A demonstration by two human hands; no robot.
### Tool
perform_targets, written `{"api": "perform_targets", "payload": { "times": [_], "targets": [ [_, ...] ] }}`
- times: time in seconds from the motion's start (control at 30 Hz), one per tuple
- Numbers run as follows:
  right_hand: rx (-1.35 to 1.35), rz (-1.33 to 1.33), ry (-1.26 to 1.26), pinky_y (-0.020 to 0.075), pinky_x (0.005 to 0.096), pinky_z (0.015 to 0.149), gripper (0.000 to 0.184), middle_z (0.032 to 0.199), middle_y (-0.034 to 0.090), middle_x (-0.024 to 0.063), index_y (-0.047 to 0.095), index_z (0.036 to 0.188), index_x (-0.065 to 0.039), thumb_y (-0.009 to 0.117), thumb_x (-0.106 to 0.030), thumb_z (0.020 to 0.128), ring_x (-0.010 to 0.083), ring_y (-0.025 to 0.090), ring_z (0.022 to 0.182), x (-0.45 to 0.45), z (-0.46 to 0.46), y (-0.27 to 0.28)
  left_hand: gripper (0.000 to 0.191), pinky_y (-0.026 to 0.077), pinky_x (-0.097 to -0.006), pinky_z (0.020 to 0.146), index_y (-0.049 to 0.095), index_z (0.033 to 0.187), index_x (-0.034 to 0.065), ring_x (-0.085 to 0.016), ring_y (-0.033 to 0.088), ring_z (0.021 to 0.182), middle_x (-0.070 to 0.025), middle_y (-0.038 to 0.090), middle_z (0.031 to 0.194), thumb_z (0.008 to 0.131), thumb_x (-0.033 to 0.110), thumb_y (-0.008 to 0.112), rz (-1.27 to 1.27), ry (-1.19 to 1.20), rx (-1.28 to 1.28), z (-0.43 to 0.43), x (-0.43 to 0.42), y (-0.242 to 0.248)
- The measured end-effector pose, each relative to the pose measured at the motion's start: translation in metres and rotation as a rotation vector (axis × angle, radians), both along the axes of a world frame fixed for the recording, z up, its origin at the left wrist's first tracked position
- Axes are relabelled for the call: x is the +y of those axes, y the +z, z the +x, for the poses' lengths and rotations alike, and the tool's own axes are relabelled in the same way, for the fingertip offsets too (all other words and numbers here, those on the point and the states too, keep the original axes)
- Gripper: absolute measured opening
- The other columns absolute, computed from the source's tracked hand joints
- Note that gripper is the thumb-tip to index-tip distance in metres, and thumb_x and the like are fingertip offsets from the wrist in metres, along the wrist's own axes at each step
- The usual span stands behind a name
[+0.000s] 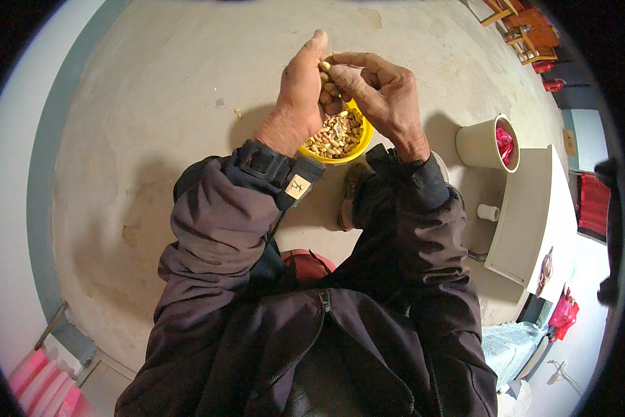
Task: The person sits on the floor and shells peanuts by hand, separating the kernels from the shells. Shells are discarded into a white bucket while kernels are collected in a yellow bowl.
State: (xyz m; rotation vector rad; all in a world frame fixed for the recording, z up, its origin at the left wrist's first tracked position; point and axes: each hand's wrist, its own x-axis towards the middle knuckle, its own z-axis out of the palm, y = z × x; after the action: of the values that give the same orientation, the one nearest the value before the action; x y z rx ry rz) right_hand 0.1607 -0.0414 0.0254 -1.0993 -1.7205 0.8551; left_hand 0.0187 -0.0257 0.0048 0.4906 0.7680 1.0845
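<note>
Several unshelled peanuts lie cupped in my left hand, its thumb pointing away from me. My right hand pinches one peanut between thumb and forefinger, right beside the left palm. Below both hands, a yellow bowl stands on the floor. It holds a heap of peanut shells and peanuts. My hands and wrists hide part of the bowl's far and left side.
To the right stands a cream bucket with a red plastic bag inside. Near it are a white roll and a white cabinet. A small crumb lies on the concrete floor. Wooden furniture stands far right.
</note>
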Motion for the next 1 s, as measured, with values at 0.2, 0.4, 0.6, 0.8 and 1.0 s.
{"api": "perform_targets", "payload": {
  "times": [0.2, 0.4, 0.6, 0.8, 1.0],
  "targets": [
    [-0.043, -0.022, -0.029, 0.0525, 0.0260, 0.061, 0.025, 0.075, 0.072, 0.0087, 0.074, 0.097, 0.002, 0.072, -0.022, 0.090, 0.0098, 0.066, 0.069, 0.000, -0.005, -0.001, 0.055, 0.051, -0.0290, 0.054, 0.063, 0.092, 0.0049, -0.015, 0.060, 0.058, -0.0054, 0.064, 0.074, 0.095, 0.059, 0.051, -0.028, -0.005, 0.026, 0.003, -0.006, 0.004],
    [0.083, -0.023, -0.182, 0.0479, 0.0230, 0.056, 0.026, 0.071, 0.068, 0.0033, 0.073, 0.098, 0.003, 0.073, -0.022, 0.089, 0.0057, 0.060, 0.066, 0.006, 0.002, 0.002, 0.042, 0.039, -0.0241, 0.043, 0.067, 0.083, 0.0043, -0.012, 0.056, 0.053, -0.0050, 0.062, 0.070, 0.093, 0.045, 0.065, 0.043, -0.051, -0.011, -0.007, -0.004, 0.007],
    [0.256, -0.054, -0.049, 0.0362, 0.0210, 0.043, 0.030, 0.062, 0.059, -0.0008, 0.070, 0.114, 0.002, 0.072, -0.017, 0.091, 0.0050, 0.052, 0.051, 0.004, 0.005, 0.003, 0.023, 0.033, -0.0198, 0.038, 0.067, 0.095, 0.0036, -0.009, 0.053, 0.053, -0.0022, 0.061, 0.074, 0.093, 0.027, 0.068, 0.281, -0.039, -0.019, -0.008, -0.004, 0.005],
    [0.353, -0.086, -0.018, 0.0378, 0.0219, 0.042, 0.029, 0.063, 0.058, 0.0005, 0.068, 0.115, 0.005, 0.070, -0.015, 0.093, 0.0060, 0.051, 0.049, 0.004, 0.007, 0.005, 0.017, 0.034, -0.0187, 0.040, 0.069, 0.097, 0.0011, -0.007, 0.052, 0.052, -0.0033, 0.062, 0.073, 0.093, 0.017, 0.067, 0.344, -0.055, -0.047, -0.010, -0.003, 0.010],
    [0.350, -0.100, 0.010, 0.0411, 0.0217, 0.045, 0.027, 0.066, 0.061, 0.0015, 0.069, 0.113, 0.004, 0.070, -0.014, 0.093, 0.0066, 0.054, 0.053, 0.006, 0.020, 0.000, 0.016, 0.034, -0.0178, 0.041, 0.069, 0.089, 0.0007, -0.006, 0.050, 0.050, -0.0028, 0.061, 0.069, 0.089, 0.016, 0.073, 0.359, -0.057, 0.031, -0.003, 0.000, 0.009]
  ]
}}
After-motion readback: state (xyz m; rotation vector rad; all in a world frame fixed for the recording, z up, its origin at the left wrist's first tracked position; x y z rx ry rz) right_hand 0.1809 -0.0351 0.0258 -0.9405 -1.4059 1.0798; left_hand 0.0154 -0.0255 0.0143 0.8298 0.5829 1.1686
